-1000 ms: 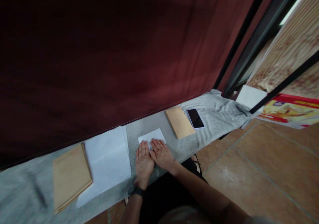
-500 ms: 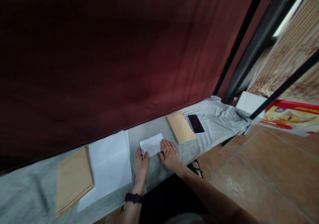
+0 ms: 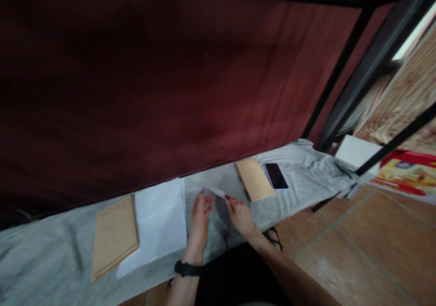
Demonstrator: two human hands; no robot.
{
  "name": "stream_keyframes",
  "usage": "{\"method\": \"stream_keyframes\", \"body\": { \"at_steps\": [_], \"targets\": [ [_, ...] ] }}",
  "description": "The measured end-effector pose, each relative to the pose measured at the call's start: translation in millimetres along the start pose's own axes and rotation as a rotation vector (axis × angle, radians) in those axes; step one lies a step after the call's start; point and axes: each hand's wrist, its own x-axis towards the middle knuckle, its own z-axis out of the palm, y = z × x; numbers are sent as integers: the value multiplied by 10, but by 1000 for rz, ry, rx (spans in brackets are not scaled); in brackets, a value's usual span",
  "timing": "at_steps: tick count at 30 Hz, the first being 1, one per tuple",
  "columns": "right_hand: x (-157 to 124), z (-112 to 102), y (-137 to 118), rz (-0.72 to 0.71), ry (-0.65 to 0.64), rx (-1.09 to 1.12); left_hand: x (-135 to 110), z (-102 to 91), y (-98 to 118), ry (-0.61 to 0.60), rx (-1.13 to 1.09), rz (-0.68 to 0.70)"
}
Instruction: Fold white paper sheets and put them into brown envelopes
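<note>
A small folded white paper (image 3: 215, 191) is lifted off the grey cloth-covered ledge (image 3: 51, 256), seen almost edge-on. My right hand (image 3: 240, 214) pinches its near right edge. My left hand (image 3: 199, 217), with a black wristband, hovers just left of the paper with fingers apart and holds nothing. To the left lies a stack of white sheets (image 3: 158, 219), and beyond it a pile of brown envelopes (image 3: 114, 235).
A second brown envelope stack (image 3: 254, 179) and a black phone (image 3: 276, 176) lie on the ledge to the right. A dark red curtain (image 3: 170, 79) hangs behind. A white box (image 3: 357, 152) and tiled floor (image 3: 357, 238) are at the right.
Both hands were pressing the folded paper flat on the ledge. Now my right hand has raised it off the cloth and my left hand has come off it.
</note>
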Motion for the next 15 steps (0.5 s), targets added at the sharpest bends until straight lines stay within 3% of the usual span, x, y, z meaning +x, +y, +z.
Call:
{"method": "stream_keyframes", "body": {
  "at_steps": [3, 8, 11, 15],
  "targets": [
    [17, 65, -131, 192, -40, 388, -33, -24, -52, 28, 15, -40],
    [-156, 179, -177, 347, -209, 723, -41, -102, -323, -44, 168, -22],
    [-274, 152, -108, 422, -320, 692, 39, -175, -388, -26, 241, 26],
    [-315, 26, -22, 317, -413, 428, 190, -287, -339, 9, 377, 141]
  ]
}}
